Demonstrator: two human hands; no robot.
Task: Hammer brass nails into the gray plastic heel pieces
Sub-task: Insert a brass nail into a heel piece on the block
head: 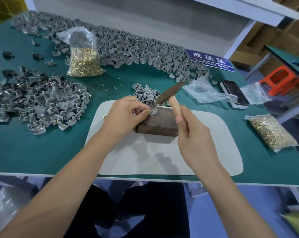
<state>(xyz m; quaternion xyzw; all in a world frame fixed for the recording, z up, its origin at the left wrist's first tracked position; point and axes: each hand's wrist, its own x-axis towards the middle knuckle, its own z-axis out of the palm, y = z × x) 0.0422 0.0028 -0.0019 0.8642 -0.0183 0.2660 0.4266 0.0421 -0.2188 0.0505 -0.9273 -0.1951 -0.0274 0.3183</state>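
A gray heel piece (153,110) rests on top of a brown block (158,123) in the middle of a pale mat (162,157). My left hand (124,115) pinches that piece at the block's top left edge. My right hand (193,134) grips the wooden handle of a small hammer (169,93), whose dark head hangs tilted just above the piece. A small heap of gray heel pieces (146,94) lies right behind the block. Whether a brass nail stands in the held piece is hidden by my fingers.
A large heap of heel pieces with nails (40,103) lies at the left. A long bank of gray pieces (128,47) runs along the back. Bags of brass nails (84,60) stand behind and at the right (272,133). A phone (234,93) and crumpled plastic lie at the right.
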